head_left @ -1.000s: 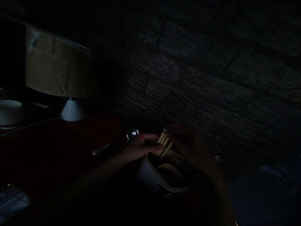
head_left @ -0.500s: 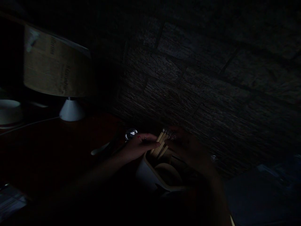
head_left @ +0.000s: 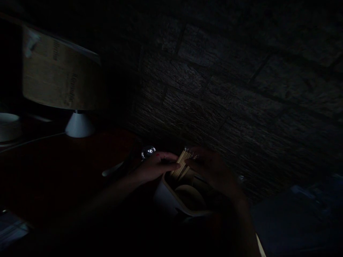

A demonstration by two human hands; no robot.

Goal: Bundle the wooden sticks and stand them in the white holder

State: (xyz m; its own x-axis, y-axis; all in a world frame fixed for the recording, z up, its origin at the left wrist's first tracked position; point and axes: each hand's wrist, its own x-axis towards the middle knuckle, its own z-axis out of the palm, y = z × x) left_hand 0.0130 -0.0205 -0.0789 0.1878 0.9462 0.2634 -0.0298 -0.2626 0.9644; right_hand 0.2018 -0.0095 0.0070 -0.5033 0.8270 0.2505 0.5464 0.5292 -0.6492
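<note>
In dim light, a bundle of pale, pencil-like sticks point(head_left: 182, 160) with shiny tops leans up out of a light-coloured, round-cornered container point(head_left: 164, 194). My left hand point(head_left: 158, 167) holds the bundle from the left, thumb in front and fingers behind. From the right, my right hand point(head_left: 210, 165) has its thumb against the sticks near their upper ends; most of its fingers are lost in shadow. Lower in the container sits a round-rimmed object point(head_left: 191, 194), too dark to name.
A lamp with a printed shade point(head_left: 60, 73) and white cone base point(head_left: 79, 125) stands left on the dark reddish table point(head_left: 80, 160). A shiny round object point(head_left: 148, 152) is behind my left wrist. A white cup-like vessel point(head_left: 10, 126) is far left; a stone wall point(head_left: 214, 89) rises behind.
The view has shifted slightly, so everything sits a little further left. Both hands stay at the sticks, with the right thumb slightly lower along them.
</note>
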